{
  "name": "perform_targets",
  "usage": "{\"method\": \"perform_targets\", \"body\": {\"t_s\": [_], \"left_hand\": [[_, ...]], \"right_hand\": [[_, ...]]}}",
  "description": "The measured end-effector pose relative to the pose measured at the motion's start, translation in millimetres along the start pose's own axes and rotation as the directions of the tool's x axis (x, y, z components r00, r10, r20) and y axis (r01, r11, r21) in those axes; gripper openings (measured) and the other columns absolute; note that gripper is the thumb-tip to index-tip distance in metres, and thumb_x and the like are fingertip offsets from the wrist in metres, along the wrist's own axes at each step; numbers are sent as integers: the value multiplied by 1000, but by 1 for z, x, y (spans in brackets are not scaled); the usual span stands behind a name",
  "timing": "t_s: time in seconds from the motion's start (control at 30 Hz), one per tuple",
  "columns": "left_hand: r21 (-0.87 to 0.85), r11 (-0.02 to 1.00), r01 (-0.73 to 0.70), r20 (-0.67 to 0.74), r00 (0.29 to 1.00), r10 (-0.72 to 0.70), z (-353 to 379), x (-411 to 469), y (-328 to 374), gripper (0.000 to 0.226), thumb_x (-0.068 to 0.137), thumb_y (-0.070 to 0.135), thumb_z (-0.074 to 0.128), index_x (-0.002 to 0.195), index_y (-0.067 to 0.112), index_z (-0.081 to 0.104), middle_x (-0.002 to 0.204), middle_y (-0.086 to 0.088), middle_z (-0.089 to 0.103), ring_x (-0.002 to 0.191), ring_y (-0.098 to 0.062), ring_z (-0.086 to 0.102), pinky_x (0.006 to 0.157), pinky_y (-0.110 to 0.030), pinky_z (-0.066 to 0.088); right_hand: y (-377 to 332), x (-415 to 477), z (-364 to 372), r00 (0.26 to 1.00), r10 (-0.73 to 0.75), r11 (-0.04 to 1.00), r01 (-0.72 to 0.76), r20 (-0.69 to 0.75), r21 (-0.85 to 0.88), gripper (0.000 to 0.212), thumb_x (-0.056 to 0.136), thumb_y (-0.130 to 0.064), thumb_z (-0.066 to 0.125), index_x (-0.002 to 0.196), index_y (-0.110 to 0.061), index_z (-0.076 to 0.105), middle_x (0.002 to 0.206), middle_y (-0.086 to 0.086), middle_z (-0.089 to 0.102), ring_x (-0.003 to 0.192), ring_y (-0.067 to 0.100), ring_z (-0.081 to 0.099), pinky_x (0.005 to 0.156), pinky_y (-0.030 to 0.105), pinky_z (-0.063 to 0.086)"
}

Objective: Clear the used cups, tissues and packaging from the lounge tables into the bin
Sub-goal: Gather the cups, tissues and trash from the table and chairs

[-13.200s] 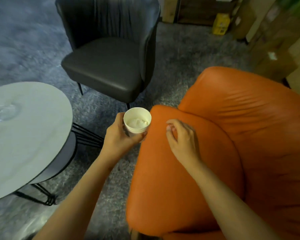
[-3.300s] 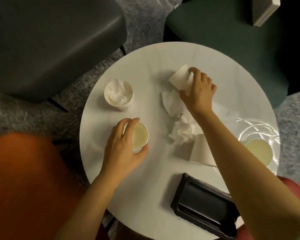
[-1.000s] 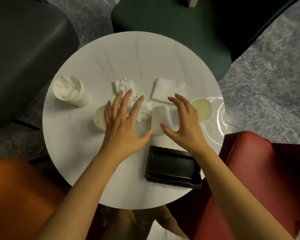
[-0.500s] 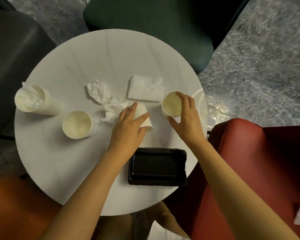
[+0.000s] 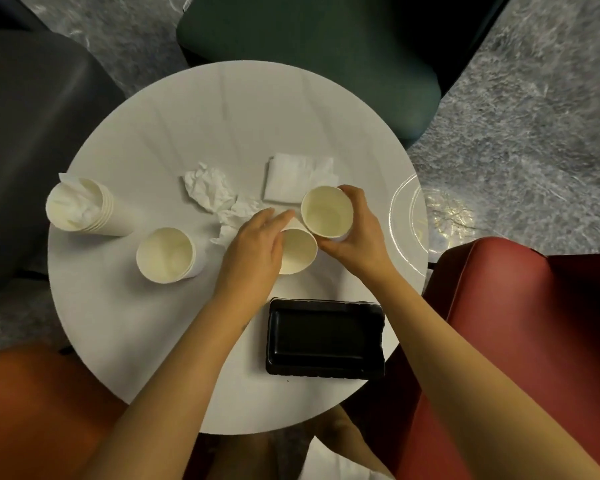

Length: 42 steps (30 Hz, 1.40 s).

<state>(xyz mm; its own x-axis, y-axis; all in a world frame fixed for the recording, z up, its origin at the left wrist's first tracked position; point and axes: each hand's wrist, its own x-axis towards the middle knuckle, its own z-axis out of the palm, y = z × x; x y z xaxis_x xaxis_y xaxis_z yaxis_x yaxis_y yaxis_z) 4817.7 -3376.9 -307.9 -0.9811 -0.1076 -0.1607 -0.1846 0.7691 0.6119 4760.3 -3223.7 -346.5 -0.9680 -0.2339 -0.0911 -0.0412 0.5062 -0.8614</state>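
At centre frame on the round white table (image 5: 222, 116), the left hand (image 5: 253, 247) grips one paper cup (image 5: 298, 252) and the right hand (image 5: 357, 237) clasps a second paper cup (image 5: 326, 211) just beside it. Nesting them calls for aligned rims and light pressure. Crumpled tissues (image 5: 208, 187) and a black tray (image 5: 326, 337) wait nearby.

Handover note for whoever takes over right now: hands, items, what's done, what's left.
Left hand grips a tipped paper cup; right hand holds an upright cup beside it.
On the table: cup stack stuffed with tissue, second cup stack, crumpled tissues, folded napkin, black tray, clear plastic plate at the right edge.
Done: some cups nested. Left: nest the held cups, gather everything, bin it. No bin in view.
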Motion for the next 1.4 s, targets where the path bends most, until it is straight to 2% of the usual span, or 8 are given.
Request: {"method": "perform_targets", "body": {"t_s": [0.13, 0.2, 0.3, 0.5, 0.7, 0.83, 1.2, 1.4], "left_hand": [[-98, 995, -16, -271, 962, -11, -23, -3, 6, 26, 94, 7, 44, 113, 4, 61, 97, -7, 65, 77, -10, 52, 68, -1, 32], [-144, 990, -1, -362, 931, -52, -36, -1, 14, 20, 93, 7, 47, 104, 3, 63, 65, 3, 53, 53, -5, 39, 54, -4, 30], [-201, 979, 35, -392, 913, -113, -47, 6, 23, 16, 91, 9, 49, 97, 4, 63, 54, 4, 39, 45, -9, 33, 47, -16, 28], [-200, 978, 52, -217, 971, -96, -37, 9, 24, 28, 87, 6, 51, 114, 10, 59, 106, -6, 62, 89, -13, 52, 72, -13, 35], [-130, 989, -64, -69, 996, 56, -25, -6, 19, 58, 83, 30, 44, 139, 18, 35, 144, -6, 35, 132, -21, 31, 105, -29, 26], [105, 984, -144, 14, 990, 144, -16, -9, 15, 68, 85, 46, 46, 144, 21, 25, 151, -5, 24, 138, -24, 23, 110, -42, 23], [119, 983, -136, 60, 990, 130, -9, -14, -2, 72, 85, 56, 33, 147, 30, 6, 156, 1, 1, 143, -19, 2, 114, -44, 9], [-151, 983, -104, -300, 953, 55, -59, -25, -21, 67, 86, 45, 39, 142, 14, 24, 148, -12, 29, 136, -25, 28, 109, -46, 29]], "right_hand": [[-1, -4, 0, 999, 12, 1000, -12, -42, -8, 69, 64, -20, 81, 119, -17, 40, 108, -8, 53, 95, 18, 56, 73, 24, 43], [-8, -8, 0, 999, -16, 1000, 15, -30, -24, 67, 64, -17, 80, 119, -15, 44, 111, -2, 58, 96, 20, 57, 75, 29, 46], [-22, -10, 4, 998, -56, 997, 56, 1, -43, 65, 64, -15, 80, 120, -13, 48, 112, 3, 61, 97, 23, 59, 80, 37, 49], [-40, -11, 17, 992, -123, 992, 123, 35, 15, 64, 64, -14, 79, 119, -16, 45, 111, -3, 58, 96, 20, 60, 81, 44, 50], [-28, -20, 25, 987, -158, 986, 156, 31, 54, 67, 67, -15, 79, 124, -15, 43, 116, -14, 53, 98, 5, 56, 81, 21, 47], [-35, -22, 28, 987, -161, 985, 160, 6, 72, 57, 71, -32, 69, 121, -28, 42, 108, -31, 44, 95, -14, 46, 79, -1, 34], [-39, -26, 37, 988, -154, 982, 153, 5, 115, 59, 68, -29, 73, 118, -26, 44, 108, -27, 49, 97, -4, 53, 80, 6, 40], [-90, -8, 54, 967, -246, 944, 254, -64, 209, 70, 64, -28, 81, 120, -22, 40, 112, -24, 49, 101, -6, 52, 78, 7, 42]]}}
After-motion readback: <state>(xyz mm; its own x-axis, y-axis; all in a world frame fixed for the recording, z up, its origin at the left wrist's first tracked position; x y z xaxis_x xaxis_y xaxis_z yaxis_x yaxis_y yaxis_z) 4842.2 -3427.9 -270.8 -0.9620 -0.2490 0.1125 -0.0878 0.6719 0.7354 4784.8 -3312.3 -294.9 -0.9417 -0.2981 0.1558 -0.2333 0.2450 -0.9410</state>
